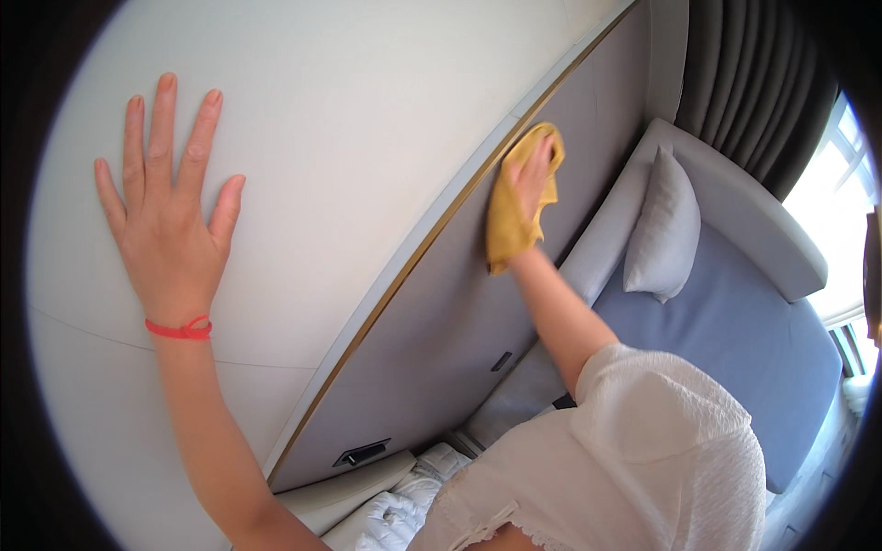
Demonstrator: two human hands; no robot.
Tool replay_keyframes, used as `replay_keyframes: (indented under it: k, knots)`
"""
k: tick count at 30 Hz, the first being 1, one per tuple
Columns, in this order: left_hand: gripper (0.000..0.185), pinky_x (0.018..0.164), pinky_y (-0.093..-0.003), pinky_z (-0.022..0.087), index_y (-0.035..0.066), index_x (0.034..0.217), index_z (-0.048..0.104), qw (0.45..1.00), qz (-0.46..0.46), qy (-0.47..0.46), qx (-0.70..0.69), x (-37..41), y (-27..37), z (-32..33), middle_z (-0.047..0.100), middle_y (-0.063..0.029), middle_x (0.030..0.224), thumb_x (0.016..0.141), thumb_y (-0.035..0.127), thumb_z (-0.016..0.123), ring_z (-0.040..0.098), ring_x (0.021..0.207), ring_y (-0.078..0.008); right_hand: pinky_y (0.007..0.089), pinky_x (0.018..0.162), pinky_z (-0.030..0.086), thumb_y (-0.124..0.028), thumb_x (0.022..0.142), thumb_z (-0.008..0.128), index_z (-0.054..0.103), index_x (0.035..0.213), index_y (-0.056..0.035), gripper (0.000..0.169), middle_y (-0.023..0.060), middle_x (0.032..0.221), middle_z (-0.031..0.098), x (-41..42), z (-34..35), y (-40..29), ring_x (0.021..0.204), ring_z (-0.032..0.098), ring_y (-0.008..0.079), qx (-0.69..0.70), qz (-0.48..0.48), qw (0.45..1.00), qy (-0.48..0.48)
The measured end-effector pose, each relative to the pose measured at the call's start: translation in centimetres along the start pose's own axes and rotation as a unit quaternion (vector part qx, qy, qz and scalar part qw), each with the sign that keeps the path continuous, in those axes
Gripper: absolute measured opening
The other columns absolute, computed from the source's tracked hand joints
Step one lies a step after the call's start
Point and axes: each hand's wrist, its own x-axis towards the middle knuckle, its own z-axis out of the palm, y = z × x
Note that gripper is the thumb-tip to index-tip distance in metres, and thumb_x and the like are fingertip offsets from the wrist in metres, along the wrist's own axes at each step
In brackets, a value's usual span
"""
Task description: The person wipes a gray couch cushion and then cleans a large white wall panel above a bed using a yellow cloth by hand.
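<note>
My left hand point(167, 206), a red cord around its wrist, lies flat with fingers spread on the smooth white upper wall point(331, 138). It holds nothing. Farther right, my right hand point(534, 175) has a yellow cloth point(510, 227) wrapped about its palm and presses it on the grey wall panel point(441, 296). The cloth is just below the gold-coloured trim strip point(413, 260) that runs along the panel's top edge. Part of the right hand is hidden by the folded cloth.
A grey-blue sofa point(730, 351) with a grey cushion point(665, 234) stands at the right, beside dark curtains point(751, 89) and a bright window. Low on the panel is a black wall fitting point(362, 452). White bedding point(393, 510) lies below it, near my body.
</note>
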Motion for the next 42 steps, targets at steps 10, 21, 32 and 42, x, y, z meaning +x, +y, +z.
replay_keyframes:
  k: [10, 21, 32, 42]
  knots:
    - [0.064, 0.112, -0.0497, 0.027, 0.036, 0.14, 0.042, 1.0, -0.005, -0.005, -0.012, 0.2, 0.1, -0.4, 0.034, 0.008, 0.15, 0.082, 0.03, 0.069, 0.03, 0.139, -0.018, 0.0576, 0.109, 0.019, -0.031, 0.083, 0.057, 0.061, 0.12, -0.0131, 0.041, 0.007, 0.109, 0.055, -5.2, -2.4, -2.8, 0.101, 0.051, 0.0259, -0.097, -0.426, 0.872, -0.223]
    - [0.063, 0.113, -0.0488, 0.025, 0.036, 0.14, 0.042, 1.0, -0.003, -0.008, -0.007, 1.0, 0.2, -0.5, 0.034, 0.0082, 0.15, 0.083, 0.03, 0.068, 0.03, 0.139, -0.0176, 0.0638, 0.105, 0.013, -0.022, 0.085, 0.053, 0.041, 0.133, -0.0076, 0.052, 0.0222, 0.14, 0.035, -7.8, -0.7, -1.1, 0.132, 0.03, 0.0426, -0.055, -0.268, 0.954, -0.12]
    - [0.064, 0.114, -0.0491, 0.026, 0.037, 0.142, 0.039, 1.0, -0.002, -0.005, 0.002, -0.3, 0.0, 0.0, 0.032, 0.0082, 0.151, 0.084, 0.031, 0.066, 0.029, 0.14, -0.0176, 0.0411, 0.113, 0.017, -0.026, 0.097, 0.039, 0.03, 0.142, -0.0019, 0.052, 0.021, 0.151, 0.023, 1.5, -0.9, 5.7, 0.139, 0.022, 0.0357, 0.068, 0.052, 0.996, 0.032]
    - [0.062, 0.114, -0.052, 0.023, 0.034, 0.143, 0.038, 1.0, 0.005, -0.021, -0.004, 0.2, 0.4, 0.1, 0.029, 0.0044, 0.153, 0.087, 0.03, 0.064, 0.026, 0.141, -0.02, 0.0616, 0.108, 0.008, -0.028, 0.089, 0.047, 0.025, 0.145, -0.0022, 0.065, 0.0226, 0.152, 0.018, -7.5, -0.2, 0.3, 0.142, 0.013, 0.0415, -0.094, -0.127, 0.982, -0.106]
